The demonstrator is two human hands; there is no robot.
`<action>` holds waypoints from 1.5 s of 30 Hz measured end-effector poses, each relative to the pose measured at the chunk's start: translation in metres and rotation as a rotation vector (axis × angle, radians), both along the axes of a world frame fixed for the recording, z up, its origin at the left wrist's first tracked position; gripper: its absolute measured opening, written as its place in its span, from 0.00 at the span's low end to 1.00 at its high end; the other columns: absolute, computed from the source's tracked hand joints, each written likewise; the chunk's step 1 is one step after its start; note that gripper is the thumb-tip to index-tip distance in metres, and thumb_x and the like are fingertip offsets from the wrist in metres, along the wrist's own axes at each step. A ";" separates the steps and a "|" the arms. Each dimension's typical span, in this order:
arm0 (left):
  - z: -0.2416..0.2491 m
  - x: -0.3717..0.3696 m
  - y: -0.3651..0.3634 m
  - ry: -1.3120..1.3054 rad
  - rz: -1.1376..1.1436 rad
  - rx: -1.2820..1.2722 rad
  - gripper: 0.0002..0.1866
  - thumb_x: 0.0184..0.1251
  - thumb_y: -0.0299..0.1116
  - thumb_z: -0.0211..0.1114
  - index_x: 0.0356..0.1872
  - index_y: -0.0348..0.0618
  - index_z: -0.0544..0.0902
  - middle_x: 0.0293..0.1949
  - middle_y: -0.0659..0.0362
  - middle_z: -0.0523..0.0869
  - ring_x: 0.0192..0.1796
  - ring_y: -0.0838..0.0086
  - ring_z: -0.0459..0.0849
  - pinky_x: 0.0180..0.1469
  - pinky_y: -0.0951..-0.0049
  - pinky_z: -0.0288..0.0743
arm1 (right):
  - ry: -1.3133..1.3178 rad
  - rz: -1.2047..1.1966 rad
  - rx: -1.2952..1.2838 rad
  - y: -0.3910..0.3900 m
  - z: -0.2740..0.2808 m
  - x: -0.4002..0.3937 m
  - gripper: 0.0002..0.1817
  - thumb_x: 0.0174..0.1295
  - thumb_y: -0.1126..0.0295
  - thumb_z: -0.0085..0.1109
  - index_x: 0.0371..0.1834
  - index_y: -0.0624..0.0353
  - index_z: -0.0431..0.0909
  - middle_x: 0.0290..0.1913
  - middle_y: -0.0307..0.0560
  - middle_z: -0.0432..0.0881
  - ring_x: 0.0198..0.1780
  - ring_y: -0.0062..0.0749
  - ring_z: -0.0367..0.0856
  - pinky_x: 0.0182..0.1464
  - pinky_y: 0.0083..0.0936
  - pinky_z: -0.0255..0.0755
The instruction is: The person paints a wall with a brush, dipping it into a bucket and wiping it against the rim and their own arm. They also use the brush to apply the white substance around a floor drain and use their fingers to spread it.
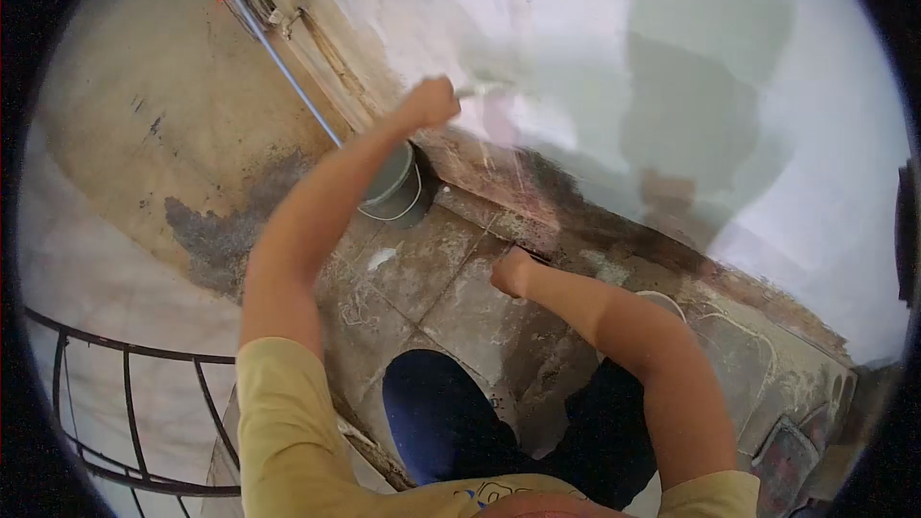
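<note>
My left hand [434, 104] is closed and raised to the stained, partly white-coated wall [566, 38]. From it a thin pale tool [480, 90] reaches to the wall surface, too blurred to name exactly. Lower down, my right hand [511, 272] is closed just above the tiled floor, near the foot of the wall. A narrow dark edge [538, 255] shows beside its fingers; the rest of what it grips is hidden. Under my left forearm stands a grey-green bucket [411, 201] with a wire handle, its rim partly covered by the arm.
A blue pole [288, 77] with a red end leans in the corner. Dark metal railing [125, 350] stands at lower left. Behind my right forearm, a pale container rim [669, 302] shows. A grey, stained object [789, 456] lies at lower right. White splashes mark the floor.
</note>
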State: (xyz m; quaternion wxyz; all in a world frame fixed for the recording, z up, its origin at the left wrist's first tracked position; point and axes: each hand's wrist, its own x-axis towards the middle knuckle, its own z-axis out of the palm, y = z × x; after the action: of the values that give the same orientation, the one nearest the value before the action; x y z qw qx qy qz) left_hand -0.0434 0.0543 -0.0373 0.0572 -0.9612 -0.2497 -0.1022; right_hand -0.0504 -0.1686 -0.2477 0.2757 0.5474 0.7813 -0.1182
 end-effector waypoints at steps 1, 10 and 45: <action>0.036 0.002 0.002 0.004 -0.023 0.056 0.17 0.57 0.41 0.62 0.31 0.34 0.86 0.32 0.40 0.86 0.37 0.46 0.86 0.45 0.52 0.79 | -0.003 0.013 -0.015 -0.002 0.002 0.000 0.19 0.61 0.65 0.65 0.56 0.46 0.82 0.63 0.43 0.78 0.57 0.45 0.81 0.44 0.45 0.76; 0.223 0.000 0.011 -0.231 0.061 0.274 0.19 0.62 0.43 0.62 0.31 0.33 0.84 0.27 0.45 0.85 0.30 0.56 0.85 0.35 0.59 0.76 | 0.098 0.049 0.087 0.006 -0.013 0.003 0.12 0.62 0.68 0.61 0.48 0.54 0.86 0.53 0.43 0.85 0.53 0.44 0.83 0.44 0.42 0.77; 0.103 0.056 -0.019 0.142 -0.021 -0.047 0.24 0.55 0.51 0.70 0.43 0.41 0.86 0.28 0.51 0.87 0.26 0.66 0.85 0.28 0.65 0.80 | 0.118 0.047 0.119 -0.002 -0.030 -0.020 0.12 0.59 0.68 0.62 0.46 0.48 0.87 0.50 0.44 0.86 0.52 0.42 0.84 0.42 0.42 0.78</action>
State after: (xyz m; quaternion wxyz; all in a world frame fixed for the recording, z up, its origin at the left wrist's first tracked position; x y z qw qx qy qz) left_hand 0.0122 0.0354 0.0653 0.0509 -0.9697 -0.2374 -0.0285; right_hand -0.0707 -0.1704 -0.2782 0.1990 0.5365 0.8144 -0.0971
